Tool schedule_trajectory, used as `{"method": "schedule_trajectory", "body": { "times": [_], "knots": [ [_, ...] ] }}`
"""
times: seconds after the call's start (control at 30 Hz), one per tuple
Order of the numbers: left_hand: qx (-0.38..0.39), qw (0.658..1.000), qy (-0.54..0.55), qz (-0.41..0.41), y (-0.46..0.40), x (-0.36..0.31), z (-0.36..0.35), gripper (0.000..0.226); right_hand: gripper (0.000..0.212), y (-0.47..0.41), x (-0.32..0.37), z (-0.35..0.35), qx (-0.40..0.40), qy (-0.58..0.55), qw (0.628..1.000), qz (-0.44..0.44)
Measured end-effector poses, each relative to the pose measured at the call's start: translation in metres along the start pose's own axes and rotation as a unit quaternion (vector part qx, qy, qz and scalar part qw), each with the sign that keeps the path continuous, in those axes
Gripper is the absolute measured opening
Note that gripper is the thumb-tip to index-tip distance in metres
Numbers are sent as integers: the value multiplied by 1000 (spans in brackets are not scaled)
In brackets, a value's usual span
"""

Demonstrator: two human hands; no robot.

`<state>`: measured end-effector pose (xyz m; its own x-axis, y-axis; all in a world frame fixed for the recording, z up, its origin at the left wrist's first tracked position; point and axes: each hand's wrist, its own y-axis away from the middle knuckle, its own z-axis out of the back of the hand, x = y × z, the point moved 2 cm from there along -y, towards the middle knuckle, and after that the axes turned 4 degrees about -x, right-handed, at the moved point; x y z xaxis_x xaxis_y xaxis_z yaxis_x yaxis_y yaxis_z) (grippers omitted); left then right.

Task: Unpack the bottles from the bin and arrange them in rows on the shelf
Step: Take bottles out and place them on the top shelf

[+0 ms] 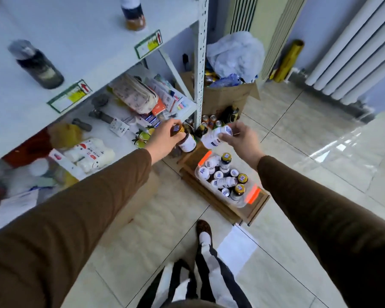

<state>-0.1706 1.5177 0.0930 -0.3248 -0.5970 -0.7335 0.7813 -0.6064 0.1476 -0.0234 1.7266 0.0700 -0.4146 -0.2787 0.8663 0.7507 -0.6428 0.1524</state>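
On the floor at centre right, a clear bin point(242, 197) with orange handles sits on a wooden stand point(257, 210) and holds a jumble of white and brown bottles point(226, 180), their labels too small to read. The left hand point(165, 138) grips a brown gold-capped bottle point(182, 138); the right hand point(240, 138) grips a white bottle point(216, 135), both raised beyond the bin. On the shelf point(76, 36) at far left stand two blurred dark bottles point(37, 64).

Worn at head height, looking steeply down past both outstretched arms onto pale glossy floor tiles point(287, 152) and white metal shelving point(80, 41) at left.
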Motion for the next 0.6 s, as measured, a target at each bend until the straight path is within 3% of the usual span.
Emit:
{"method": "schedule_trajectory", "body": {
  "times": [0.1, 0.3, 0.6],
  "knots": [
    [-41, 999, 29, -13, 35, -13, 49, 35, 30, 25, 63, 0, 4, -15, 999, 45],
    [-108, 990, 87, -27, 104, -27, 131, 23, 43, 77, 172, -4, 24, 9, 990, 141],
    [-235, 967, 99, 5, 200, -35, 207, 33, 32, 132, 269, -42, 106, 2, 955, 275]
  ]
}}
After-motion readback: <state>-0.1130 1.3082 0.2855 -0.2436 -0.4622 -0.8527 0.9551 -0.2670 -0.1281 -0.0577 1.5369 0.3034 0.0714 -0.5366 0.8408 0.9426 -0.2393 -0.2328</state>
